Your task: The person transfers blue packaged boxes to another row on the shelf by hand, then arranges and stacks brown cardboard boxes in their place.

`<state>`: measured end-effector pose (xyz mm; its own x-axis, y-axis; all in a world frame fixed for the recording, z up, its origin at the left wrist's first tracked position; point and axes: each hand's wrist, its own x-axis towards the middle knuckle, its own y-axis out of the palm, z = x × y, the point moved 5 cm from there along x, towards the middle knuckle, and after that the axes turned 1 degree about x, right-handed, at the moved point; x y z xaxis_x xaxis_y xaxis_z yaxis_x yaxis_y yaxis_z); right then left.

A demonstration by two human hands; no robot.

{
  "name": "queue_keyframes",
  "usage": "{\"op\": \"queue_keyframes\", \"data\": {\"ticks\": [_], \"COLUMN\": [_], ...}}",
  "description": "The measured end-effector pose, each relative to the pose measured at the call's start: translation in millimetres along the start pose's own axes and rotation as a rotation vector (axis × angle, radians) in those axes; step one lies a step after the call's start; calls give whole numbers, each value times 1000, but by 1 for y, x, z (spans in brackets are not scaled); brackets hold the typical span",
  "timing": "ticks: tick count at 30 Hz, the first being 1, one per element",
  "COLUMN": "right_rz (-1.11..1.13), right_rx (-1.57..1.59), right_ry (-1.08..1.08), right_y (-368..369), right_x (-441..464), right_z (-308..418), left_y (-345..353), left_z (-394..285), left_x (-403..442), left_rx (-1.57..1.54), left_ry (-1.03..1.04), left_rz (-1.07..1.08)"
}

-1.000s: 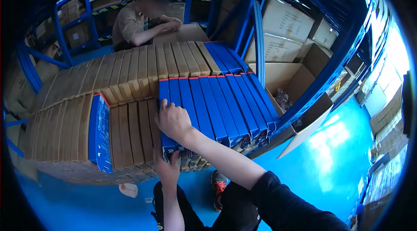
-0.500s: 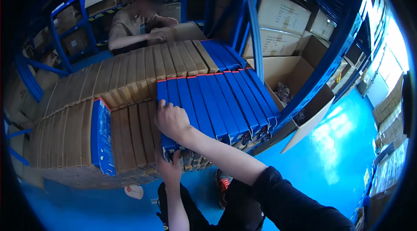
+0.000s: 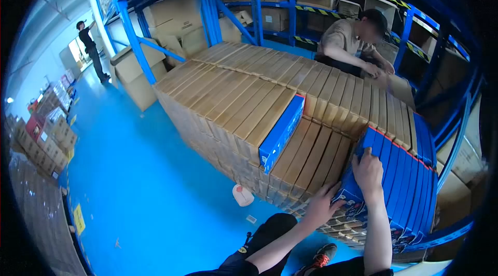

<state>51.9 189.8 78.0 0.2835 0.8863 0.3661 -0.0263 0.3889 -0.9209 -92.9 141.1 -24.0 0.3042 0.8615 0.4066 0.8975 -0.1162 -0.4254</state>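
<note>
A row of flat blue boxes [image 3: 402, 188] stands on edge at the right of the stack, their top edges trimmed in red. My right hand [image 3: 369, 172] lies over the top of the leftmost box in that row, fingers curled on its edge. At the near lower corner of the same box, my left hand [image 3: 320, 206] grips with thumb and fingers around the end. To the left, in the gap, lower brown cartons [image 3: 311, 156] lie side by side. A single blue box [image 3: 282, 133] stands across that gap, against taller brown cartons [image 3: 228, 99].
Across the stack another person [image 3: 350, 42] handles a cardboard carton [image 3: 397, 86]. Blue rack posts [image 3: 136, 42] rise at the left, near a large open carton [image 3: 137, 73]. A second person [image 3: 91, 50] stands far down the blue floor [image 3: 140, 188]. A white item [image 3: 242, 195] lies below.
My view has swung left, so the stack and co-worker appear farther right and the aisle shows. Both hands remain at the leftmost blue box of the row.
</note>
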Motion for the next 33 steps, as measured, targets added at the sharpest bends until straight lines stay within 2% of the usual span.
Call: {"op": "queue_keyframes", "data": {"ticks": [5, 10, 14, 17, 26, 33], "right_rz": [22, 3, 76, -11, 21, 13], "right_rx": [-46, -24, -22, -75, -42, -59], "right_ry": [-2, -5, 36, -22, -35, -26], "right_y": [-4, -7, -2, 9, 10, 7], "right_x": [0, -4, 0, 0, 2, 1], "right_z": [-1, 2, 1, -5, -9, -6], "left_y": [0, 1, 8, 8, 3, 4], "left_z": [-2, -2, 6, 3, -2, 0], "left_x": [0, -2, -4, -6, -5, -6], "left_rx": [-24, -15, 30, 39, -11, 2], "left_ry": [73, -3, 16, 34, 77, 32], "left_rz": [-63, -3, -10, -25, -27, 11]}}
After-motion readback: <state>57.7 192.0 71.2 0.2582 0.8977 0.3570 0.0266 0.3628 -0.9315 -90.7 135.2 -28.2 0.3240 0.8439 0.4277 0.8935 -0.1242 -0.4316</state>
